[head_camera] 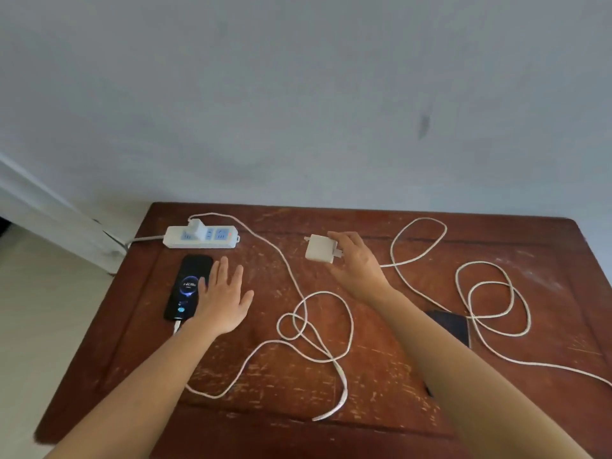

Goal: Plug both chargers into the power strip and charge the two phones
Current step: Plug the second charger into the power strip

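Note:
A white power strip (202, 237) lies at the table's back left with one white charger (196, 226) plugged into it. That charger's cable (298, 299) loops across the table to a black phone (188, 286) whose screen glows with a charging ring. My left hand (223, 298) hovers flat and open over the phone's right edge. My right hand (356, 260) holds a second white charger (318, 248) above the table, prongs showing. A second dark phone (452, 324) lies partly hidden under my right forearm.
The worn brown wooden table (381, 392) stands against a grey wall. The second charger's long white cable (493, 306) coils over the right half and runs off the right edge. The strip's grey cord (145, 239) leaves over the left edge.

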The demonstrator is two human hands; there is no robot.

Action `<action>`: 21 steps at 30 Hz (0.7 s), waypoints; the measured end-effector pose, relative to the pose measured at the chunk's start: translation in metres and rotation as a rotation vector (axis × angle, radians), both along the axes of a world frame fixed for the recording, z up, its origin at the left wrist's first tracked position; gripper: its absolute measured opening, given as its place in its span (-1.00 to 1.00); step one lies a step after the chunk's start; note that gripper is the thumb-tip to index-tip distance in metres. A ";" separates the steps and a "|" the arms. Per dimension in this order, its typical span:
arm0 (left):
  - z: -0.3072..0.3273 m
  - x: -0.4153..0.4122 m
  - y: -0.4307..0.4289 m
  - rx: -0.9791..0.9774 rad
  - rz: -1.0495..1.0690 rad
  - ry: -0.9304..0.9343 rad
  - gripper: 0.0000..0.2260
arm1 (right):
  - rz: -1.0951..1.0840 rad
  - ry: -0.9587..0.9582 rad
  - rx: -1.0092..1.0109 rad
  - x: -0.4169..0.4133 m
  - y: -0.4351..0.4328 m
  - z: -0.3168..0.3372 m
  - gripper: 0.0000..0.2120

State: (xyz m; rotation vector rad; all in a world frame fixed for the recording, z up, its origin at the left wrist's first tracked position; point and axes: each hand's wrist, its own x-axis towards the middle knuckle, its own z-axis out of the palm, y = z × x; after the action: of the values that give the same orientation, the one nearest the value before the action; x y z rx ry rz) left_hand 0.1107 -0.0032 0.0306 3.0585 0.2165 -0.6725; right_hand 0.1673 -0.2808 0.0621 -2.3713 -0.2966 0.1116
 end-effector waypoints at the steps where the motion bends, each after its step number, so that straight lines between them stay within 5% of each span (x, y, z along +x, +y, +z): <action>1: -0.002 0.004 0.018 -0.010 0.023 0.000 -0.37 | 0.006 0.017 -0.018 -0.001 0.016 -0.003 -0.44; 12: -0.025 0.088 0.141 -0.168 0.337 -0.057 -0.19 | 0.129 0.119 -0.114 0.012 0.124 -0.027 -0.44; 17: -0.049 0.123 0.162 -0.246 0.369 -0.125 -0.49 | 0.122 0.150 -0.145 0.028 0.130 -0.032 -0.46; 21: -0.060 0.124 0.135 -0.201 0.295 -0.192 -0.52 | 0.095 0.174 -0.159 0.049 0.127 -0.037 -0.46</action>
State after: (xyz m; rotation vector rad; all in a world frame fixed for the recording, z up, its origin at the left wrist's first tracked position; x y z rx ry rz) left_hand 0.2346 0.1318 -0.0296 2.7920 0.5469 -0.3580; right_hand 0.2161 -0.1540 0.0254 -2.4843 -0.3268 0.3980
